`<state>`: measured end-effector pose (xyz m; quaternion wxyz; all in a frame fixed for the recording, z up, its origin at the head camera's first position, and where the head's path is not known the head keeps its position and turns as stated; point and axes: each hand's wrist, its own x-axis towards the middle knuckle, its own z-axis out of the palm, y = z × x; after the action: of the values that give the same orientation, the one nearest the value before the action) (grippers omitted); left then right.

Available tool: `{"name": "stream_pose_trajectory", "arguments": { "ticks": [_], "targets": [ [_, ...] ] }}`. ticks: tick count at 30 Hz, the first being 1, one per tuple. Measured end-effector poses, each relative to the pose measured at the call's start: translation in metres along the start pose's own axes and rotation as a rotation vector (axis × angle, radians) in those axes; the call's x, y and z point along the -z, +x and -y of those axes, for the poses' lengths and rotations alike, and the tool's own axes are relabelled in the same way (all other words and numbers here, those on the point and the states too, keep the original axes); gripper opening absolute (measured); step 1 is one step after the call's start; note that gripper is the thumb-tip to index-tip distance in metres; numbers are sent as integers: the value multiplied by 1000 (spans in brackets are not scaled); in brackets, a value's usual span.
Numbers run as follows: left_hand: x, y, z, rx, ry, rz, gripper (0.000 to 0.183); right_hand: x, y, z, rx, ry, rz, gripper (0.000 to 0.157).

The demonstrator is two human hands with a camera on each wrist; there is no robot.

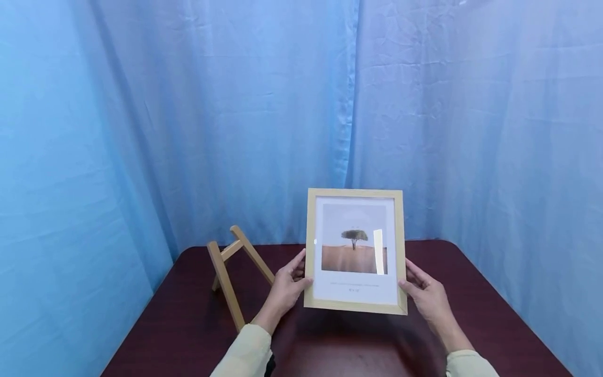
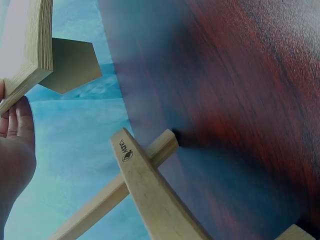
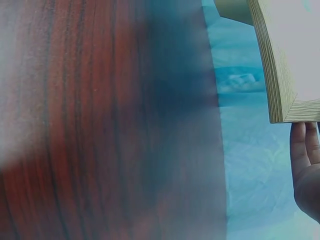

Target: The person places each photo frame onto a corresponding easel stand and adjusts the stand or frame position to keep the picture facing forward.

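A picture frame [image 1: 354, 309] with a pale wooden border and a tree print is held upright above the table. My left hand [image 1: 285, 287] grips its left edge, thumb in front and fingers toward the back. At the right edge my right hand [image 1: 430, 297] holds it the same way. In the left wrist view, a brown flap [image 2: 75, 65] sticks out behind the frame, near my left hand [image 2: 17, 140]. Fingers of my right hand [image 3: 307, 170] show under the frame's edge [image 3: 272, 85] in the right wrist view.
A small wooden easel [image 1: 226, 283] stands on the dark red-brown table [image 1: 188, 324], left of the frame and close by the left forearm. A dark logo marks one of its legs [image 2: 145, 185]. Blue curtains [image 1: 264, 104] hang around the table.
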<state>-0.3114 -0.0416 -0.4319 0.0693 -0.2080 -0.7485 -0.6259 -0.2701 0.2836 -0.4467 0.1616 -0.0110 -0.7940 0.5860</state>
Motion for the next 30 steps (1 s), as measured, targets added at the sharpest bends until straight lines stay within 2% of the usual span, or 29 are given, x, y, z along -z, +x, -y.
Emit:
{"name": "stream_pose_trajectory", "arguments": {
  "ticks": [2,5,15,25,30],
  "targets": [
    [2,0,4,-6,-10,-16,68,-1,1,3,17,13,3,59],
    [6,-1,1,-16,-21,-26,68,-2,2,5,49,32,7,59],
    [10,-3,-2,-87,37,-38,69,-1,6,15,108,96,3,60],
    [15,-4,-15,-142,75,-69,70,-1,11,29,165,78,-4,58],
    [18,-5,-22,-140,85,-79,71,-4,14,34,182,66,-13,58]
  ]
}}
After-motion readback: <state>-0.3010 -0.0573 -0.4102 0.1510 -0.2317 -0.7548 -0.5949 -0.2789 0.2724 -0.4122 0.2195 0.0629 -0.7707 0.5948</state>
